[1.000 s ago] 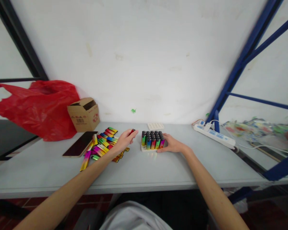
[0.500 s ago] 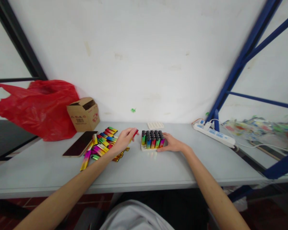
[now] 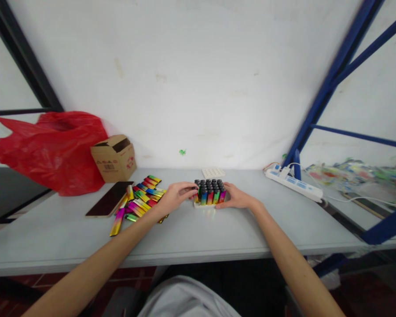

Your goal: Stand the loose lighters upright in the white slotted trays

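A white tray (image 3: 200, 205) holds several upright tubes (image 3: 210, 197), shiny, rainbow-coloured and black-topped, in close rows. At the tray's left front corner, my left hand (image 3: 175, 197) pinches one more black-topped tube (image 3: 196, 199), mostly hidden by the fingers. It is upright or nearly so; whether it touches the tray I cannot tell. My right hand (image 3: 236, 197) grips the tray's right side, thumb at the front corner and fingers behind. Left of my left hand lies a loose pile of similar shiny coloured pieces (image 3: 141, 203).
A dark-screened phone (image 3: 109, 199) lies left of the pile. Behind it stand an open cardboard box (image 3: 115, 162) and a red plastic bag (image 3: 57, 154). A second white tray (image 3: 213, 173) rests by the wall. To the right are a power strip (image 3: 294, 183) and blue frame (image 3: 326, 92).
My left hand has moved right, bringing the tube from beside the pile to the tray's left edge and turning it upright. My right hand stays at the tray.
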A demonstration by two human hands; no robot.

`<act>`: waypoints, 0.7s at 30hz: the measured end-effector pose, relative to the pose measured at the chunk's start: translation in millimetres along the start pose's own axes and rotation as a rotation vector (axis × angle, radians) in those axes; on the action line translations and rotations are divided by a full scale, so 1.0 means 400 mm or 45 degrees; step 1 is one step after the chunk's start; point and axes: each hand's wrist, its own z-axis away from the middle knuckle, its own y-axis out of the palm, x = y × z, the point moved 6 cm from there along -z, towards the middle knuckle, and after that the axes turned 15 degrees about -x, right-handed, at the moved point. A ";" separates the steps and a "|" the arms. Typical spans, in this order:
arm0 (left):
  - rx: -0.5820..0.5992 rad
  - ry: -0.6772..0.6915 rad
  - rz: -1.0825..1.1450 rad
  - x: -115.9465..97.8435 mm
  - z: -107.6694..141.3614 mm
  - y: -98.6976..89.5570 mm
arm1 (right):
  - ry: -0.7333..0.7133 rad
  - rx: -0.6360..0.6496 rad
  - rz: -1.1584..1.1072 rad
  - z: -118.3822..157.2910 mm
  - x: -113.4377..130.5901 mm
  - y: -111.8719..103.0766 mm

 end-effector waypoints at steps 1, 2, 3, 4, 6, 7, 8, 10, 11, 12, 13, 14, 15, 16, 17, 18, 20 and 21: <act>-0.009 0.040 -0.048 -0.002 0.000 -0.001 | -0.007 -0.001 -0.004 0.000 0.000 0.000; -0.012 0.074 -0.093 -0.004 0.002 0.000 | -0.012 -0.003 -0.008 0.000 0.001 0.000; -0.011 0.097 -0.125 -0.005 0.004 0.002 | -0.017 -0.006 -0.011 -0.001 0.001 0.000; -0.004 0.104 -0.142 -0.007 0.006 0.005 | -0.018 -0.010 -0.014 0.000 0.000 0.000; 0.012 0.080 -0.136 -0.010 0.012 0.011 | -0.011 -0.016 -0.014 0.000 -0.001 0.000; 0.021 0.064 -0.131 -0.013 0.014 0.013 | -0.007 -0.014 -0.012 0.001 -0.002 0.000; 0.021 0.057 -0.137 -0.017 0.015 0.012 | -0.002 -0.012 -0.008 0.001 -0.002 0.000; 0.007 0.083 -0.201 -0.029 0.012 0.000 | 0.003 -0.011 -0.006 0.001 -0.001 -0.001; 0.002 0.115 -0.267 -0.035 0.008 -0.011 | 0.004 -0.013 -0.008 0.001 0.001 -0.001; 0.002 0.151 -0.350 -0.040 0.002 -0.025 | 0.003 -0.015 -0.011 0.001 0.002 -0.002; -0.001 0.184 -0.447 -0.042 -0.005 -0.042 | 0.000 -0.017 -0.016 0.001 0.005 -0.003; -0.008 0.207 -0.553 -0.041 -0.014 -0.063 | -0.005 -0.017 -0.019 0.001 0.007 -0.003; -0.021 0.219 -0.660 -0.036 -0.022 -0.088 | -0.011 -0.015 -0.020 0.000 0.009 -0.003; -0.048 0.214 -0.762 -0.027 -0.032 -0.117 | -0.015 -0.014 -0.020 0.000 0.011 -0.004; -0.081 0.195 -0.859 -0.015 -0.040 -0.150 | -0.014 -0.014 -0.020 0.001 0.013 -0.004; -0.116 0.159 -0.946 0.001 -0.047 -0.184 | -0.007 -0.013 -0.020 0.001 0.014 -0.005; -0.184 0.038 -1.112 0.045 -0.056 -0.255 | 0.016 -0.006 -0.018 0.001 0.015 -0.006; -0.202 -0.016 -1.197 0.069 -0.057 -0.287 | 0.025 0.000 -0.016 0.002 0.016 -0.007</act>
